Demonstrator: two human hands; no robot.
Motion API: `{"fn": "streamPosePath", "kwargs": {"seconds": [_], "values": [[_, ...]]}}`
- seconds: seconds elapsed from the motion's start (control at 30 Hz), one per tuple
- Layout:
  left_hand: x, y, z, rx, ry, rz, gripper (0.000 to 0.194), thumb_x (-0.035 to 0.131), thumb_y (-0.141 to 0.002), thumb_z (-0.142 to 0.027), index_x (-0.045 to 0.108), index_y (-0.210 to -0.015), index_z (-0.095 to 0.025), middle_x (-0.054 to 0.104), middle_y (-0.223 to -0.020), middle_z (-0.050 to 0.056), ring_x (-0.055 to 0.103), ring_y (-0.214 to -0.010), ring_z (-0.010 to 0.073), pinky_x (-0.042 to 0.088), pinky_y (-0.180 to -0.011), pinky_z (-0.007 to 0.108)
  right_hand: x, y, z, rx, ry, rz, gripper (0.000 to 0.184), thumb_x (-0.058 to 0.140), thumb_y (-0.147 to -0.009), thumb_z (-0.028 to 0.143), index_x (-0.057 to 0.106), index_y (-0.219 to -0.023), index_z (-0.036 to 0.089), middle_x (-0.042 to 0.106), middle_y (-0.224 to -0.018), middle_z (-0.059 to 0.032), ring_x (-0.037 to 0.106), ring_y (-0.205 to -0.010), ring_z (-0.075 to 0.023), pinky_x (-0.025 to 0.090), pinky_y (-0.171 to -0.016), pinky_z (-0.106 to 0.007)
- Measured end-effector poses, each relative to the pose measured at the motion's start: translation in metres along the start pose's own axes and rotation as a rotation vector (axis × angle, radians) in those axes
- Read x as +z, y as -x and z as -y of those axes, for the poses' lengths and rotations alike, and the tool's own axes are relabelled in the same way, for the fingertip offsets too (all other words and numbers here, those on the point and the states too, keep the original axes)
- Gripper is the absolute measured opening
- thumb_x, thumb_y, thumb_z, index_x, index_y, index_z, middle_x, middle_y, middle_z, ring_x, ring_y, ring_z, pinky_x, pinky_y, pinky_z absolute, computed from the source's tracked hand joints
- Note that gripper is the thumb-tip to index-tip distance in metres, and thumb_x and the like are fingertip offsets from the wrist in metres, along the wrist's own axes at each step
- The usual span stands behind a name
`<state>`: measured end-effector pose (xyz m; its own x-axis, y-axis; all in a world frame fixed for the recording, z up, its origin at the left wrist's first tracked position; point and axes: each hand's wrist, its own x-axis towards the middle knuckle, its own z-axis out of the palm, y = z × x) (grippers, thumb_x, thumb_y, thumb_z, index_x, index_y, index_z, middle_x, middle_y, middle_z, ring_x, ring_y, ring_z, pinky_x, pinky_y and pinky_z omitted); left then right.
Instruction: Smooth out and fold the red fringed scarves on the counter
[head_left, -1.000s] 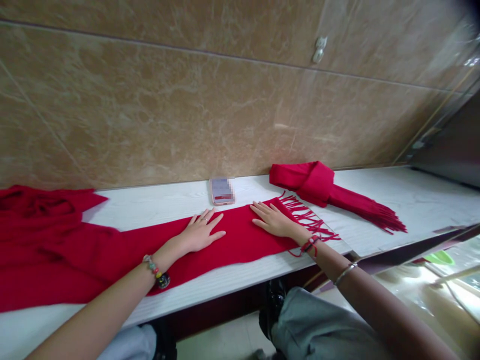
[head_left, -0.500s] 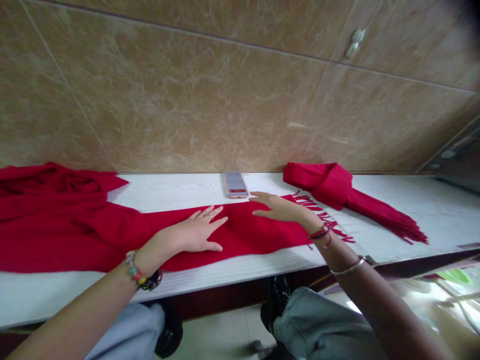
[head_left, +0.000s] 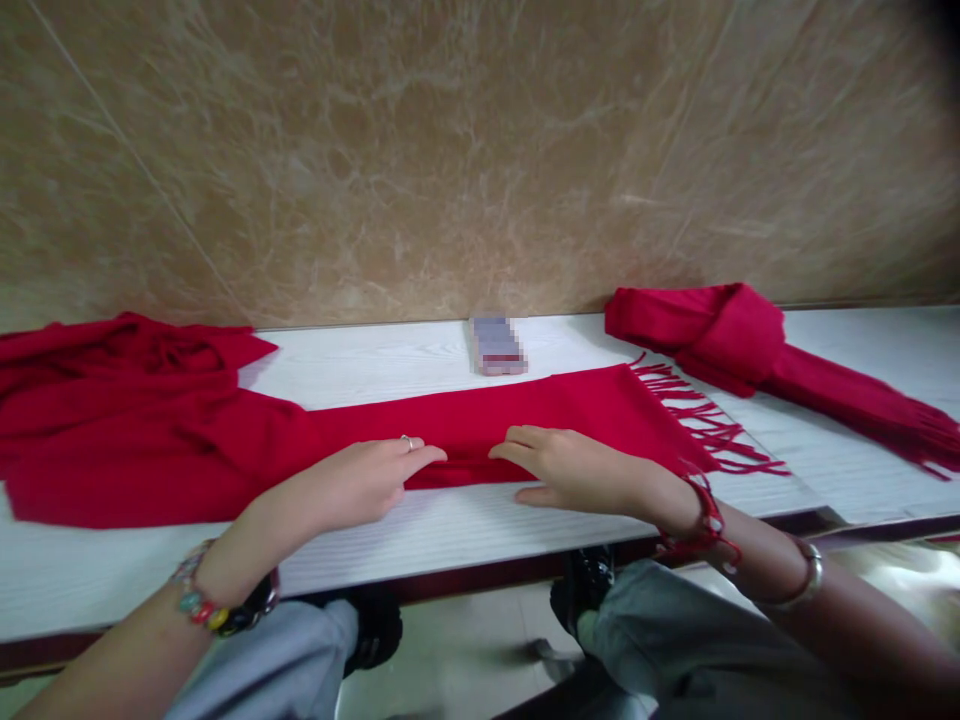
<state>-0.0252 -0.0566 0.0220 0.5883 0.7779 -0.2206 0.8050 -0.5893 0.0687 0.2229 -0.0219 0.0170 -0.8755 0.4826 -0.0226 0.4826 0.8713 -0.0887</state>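
Observation:
A long red scarf (head_left: pixel 555 415) lies stretched along the white tabletop, its fringe spread at the right end. My left hand (head_left: pixel 360 485) is closed on the scarf's near edge, its fingers pressed together on the cloth. A short way to the right, my right hand (head_left: pixel 577 470) grips the same edge, fingers curled over the cloth and thumb on the near side. Between the hands the edge rises in a narrow ridge. To the left, the scarf runs into a loose heap of red cloth (head_left: pixel 150 430); where one ends cannot be made out.
A second red scarf, knotted (head_left: pixel 705 335), rests at the back right with its fringed tail pointing right. A phone (head_left: pixel 497 347) lies behind the stretched scarf, near the marbled wall (head_left: pixel 420 170). The table's front edge runs just above my knees.
Both hands have gone from lying flat and spread on the scarf to its near edge, where they now grip it. My view has shifted, too.

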Motion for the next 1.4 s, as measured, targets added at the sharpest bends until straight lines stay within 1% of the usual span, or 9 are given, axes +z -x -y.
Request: {"fn": "streamPosePath", "kwargs": {"seconds": [0.1, 0.27, 0.53, 0.63, 0.73, 0.87, 1.03, 1.2, 1.4], "values": [[-0.003, -0.001, 0.004, 0.019, 0.038, -0.051, 0.045, 0.04, -0.08, -0.007, 0.045, -0.123, -0.02, 0.053, -0.124, 0.005, 0.048, -0.113, 0.0164, 0.036, -0.095, 0.029, 0.006, 0.003, -0.001, 0.061, -0.031, -0.116, 0.033, 0.055, -0.079, 0.015, 0.053, -0.112, 0.013, 0.06, -0.101, -0.0119, 0.06, -0.086, -0.0209, 0.049, -0.07, -0.031], [-0.005, -0.003, -0.003, 0.025, -0.009, -0.063, 0.038, 0.054, -0.08, -0.023, 0.049, -0.118, -0.022, 0.057, -0.115, 0.006, 0.056, -0.101, 0.0197, 0.044, -0.083, 0.029, 0.015, 0.002, -0.005, 0.074, -0.164, -0.264, 0.022, 0.054, -0.078, 0.009, 0.058, -0.099, 0.014, 0.063, -0.092, -0.0068, 0.06, -0.083, -0.0173, 0.047, -0.071, -0.027], [-0.007, -0.002, -0.004, 0.069, -0.038, -0.12, 0.026, 0.048, -0.084, -0.019, 0.055, -0.109, -0.02, 0.062, -0.104, 0.004, 0.058, -0.093, 0.0168, 0.042, -0.081, 0.027, 0.019, 0.002, -0.012, 0.052, -0.122, -0.261, 0.007, 0.057, -0.078, 0.013, 0.063, -0.082, 0.013, 0.064, -0.077, -0.0062, 0.06, -0.074, -0.0169, 0.046, -0.065, -0.026], [-0.01, 0.001, -0.01, 0.085, -0.048, -0.187, 0.029, 0.048, -0.085, -0.024, 0.051, -0.114, -0.021, 0.059, -0.107, 0.004, 0.056, -0.093, 0.0163, 0.042, -0.078, 0.026, 0.02, 0.005, -0.009, 0.065, -0.123, -0.285, 0.011, 0.057, -0.078, 0.013, 0.061, -0.088, 0.014, 0.065, -0.082, -0.0063, 0.061, -0.076, -0.0174, 0.046, -0.066, -0.026], [-0.013, 0.001, -0.023, 0.117, -0.103, -0.25, 0.023, 0.046, -0.087, -0.025, 0.054, -0.108, -0.023, 0.057, -0.095, 0.002, 0.056, -0.077, 0.0125, 0.041, -0.066, 0.022, 0.024, 0.009, -0.006, 0.073, -0.177, -0.325, 0.022, 0.057, -0.078, 0.013, 0.056, -0.1, 0.016, 0.065, -0.089, -0.0059, 0.061, -0.079, -0.0171, 0.046, -0.067, -0.026], [-0.012, -0.003, -0.036, 0.232, -0.239, -0.205, 0.02, 0.04, -0.088, -0.016, 0.059, -0.089, -0.022, 0.051, -0.076, -0.001, 0.047, -0.06, 0.0098, 0.034, -0.053, 0.021, 0.027, 0.016, -0.006, 0.031, -0.232, -0.322, 0.026, 0.058, -0.079, 0.017, 0.05, -0.104, 0.017, 0.064, -0.087, -0.0056, 0.061, -0.078, -0.0172, 0.047, -0.066, -0.026], [-0.008, -0.007, -0.041, 0.261, -0.271, -0.173, 0.018, 0.048, -0.085, -0.035, 0.058, -0.088, -0.021, 0.051, -0.082, 0.001, 0.051, -0.07, 0.0134, 0.037, -0.058, 0.022, 0.03, 0.02, -0.013, -0.007, -0.298, -0.327, 0.023, 0.056, -0.08, 0.02, 0.049, -0.102, 0.017, 0.063, -0.087, -0.0055, 0.061, -0.077, -0.0162, 0.047, -0.065, -0.025], [-0.007, -0.013, -0.04, 0.185, -0.239, -0.251, 0.028, 0.041, -0.086, -0.014, 0.051, -0.111, -0.024, 0.054, -0.094, 0.002, 0.055, -0.077, 0.0134, 0.041, -0.064, 0.023, 0.029, 0.019, -0.019, -0.033, -0.366, -0.317, 0.023, 0.057, -0.079, 0.018, 0.049, -0.1, 0.017, 0.064, -0.088, -0.0059, 0.061, -0.076, -0.0151, 0.047, -0.065, -0.025], [-0.006, -0.019, -0.034, 0.201, -0.237, -0.22, 0.027, 0.04, -0.085, -0.009, 0.058, -0.1, -0.024, 0.053, -0.1, 0.002, 0.055, -0.08, 0.014, 0.042, -0.066, 0.024, 0.028, 0.022, -0.017, -0.081, -0.298, -0.34, 0.02, 0.057, -0.079, 0.02, 0.049, -0.097, 0.015, 0.062, -0.085, -0.0063, 0.059, -0.072, -0.0151, 0.046, -0.061, -0.025]]}}
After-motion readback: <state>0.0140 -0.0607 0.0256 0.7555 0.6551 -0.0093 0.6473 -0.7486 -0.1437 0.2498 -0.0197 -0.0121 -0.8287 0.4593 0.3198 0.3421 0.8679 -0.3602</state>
